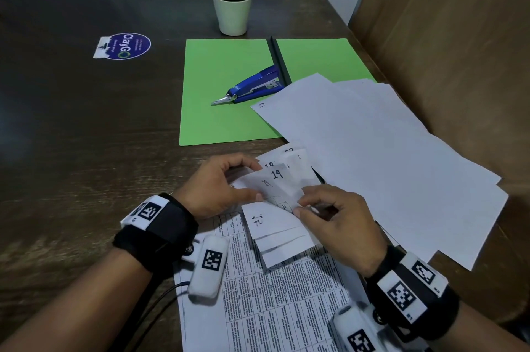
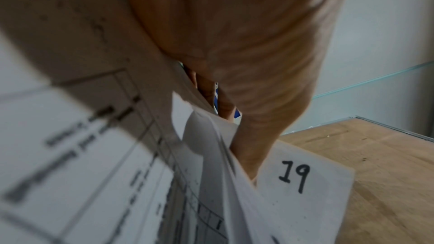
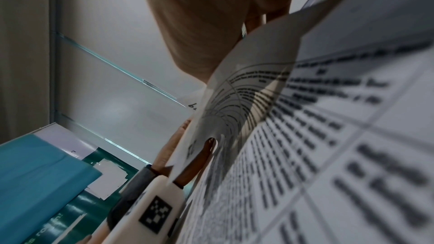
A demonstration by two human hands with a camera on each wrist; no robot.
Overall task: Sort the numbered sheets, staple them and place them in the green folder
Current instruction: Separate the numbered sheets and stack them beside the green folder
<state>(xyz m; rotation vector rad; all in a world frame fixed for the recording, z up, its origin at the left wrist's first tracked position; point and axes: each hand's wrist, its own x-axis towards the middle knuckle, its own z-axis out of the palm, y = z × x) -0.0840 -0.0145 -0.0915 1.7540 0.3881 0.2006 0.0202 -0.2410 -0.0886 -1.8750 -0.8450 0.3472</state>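
Observation:
My left hand [image 1: 226, 185] and right hand [image 1: 329, 217] together hold a fanned stack of numbered sheets [image 1: 275, 208] near the table's front. The left pinches the lifted corners from the left; the right pinches them from the right. The sheet marked 19 [image 1: 277, 175] is bent up on top, and its corner [image 2: 295, 179] shows beside my left thumb. Printed table pages [image 1: 272, 308] lie under both wrists. The open green folder [image 1: 226, 90] lies flat behind the hands, with a blue stapler [image 1: 253, 87] on it. Curled printed sheets [image 3: 305, 118] fill the right wrist view.
A loose spread of blank white sheets [image 1: 387, 156] covers the right side of the dark table [image 1: 86, 122] and overlaps the folder's right half. A potted plant [image 1: 232, 1] stands behind the folder. A round sticker [image 1: 126, 46] is on the table at left. A brown panel [image 1: 459, 36] borders the right.

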